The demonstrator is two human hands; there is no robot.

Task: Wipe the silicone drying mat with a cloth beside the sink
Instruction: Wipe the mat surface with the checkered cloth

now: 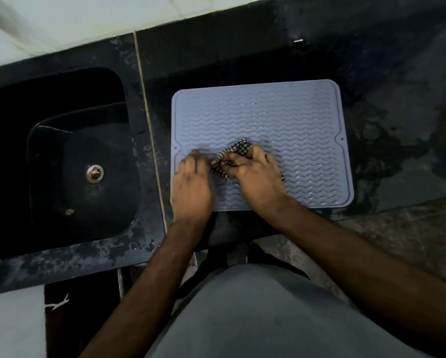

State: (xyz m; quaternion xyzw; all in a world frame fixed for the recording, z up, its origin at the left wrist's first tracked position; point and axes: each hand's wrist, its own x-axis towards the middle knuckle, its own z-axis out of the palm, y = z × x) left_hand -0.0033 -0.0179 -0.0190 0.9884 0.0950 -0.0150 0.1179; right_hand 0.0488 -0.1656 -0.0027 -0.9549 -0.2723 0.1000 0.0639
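A pale blue silicone drying mat (pixel 263 117) with wavy ridges lies flat on the dark counter, to the right of the sink. A bunched black-and-white checked cloth (pixel 236 151) sits on the mat's lower middle. My right hand (pixel 255 174) grips the cloth with curled fingers. My left hand (pixel 192 184) rests on the mat's lower left part, its blurred fingers reaching the cloth's left edge; whether they pinch the cloth I cannot tell.
A black sink (pixel 69 161) with a metal drain (pixel 95 173) sits at the left. The dark counter (pixel 397 125) looks wet and stretches right of the mat. A light tiled wall (pixel 87 16) runs behind. My body stands at the counter's front edge.
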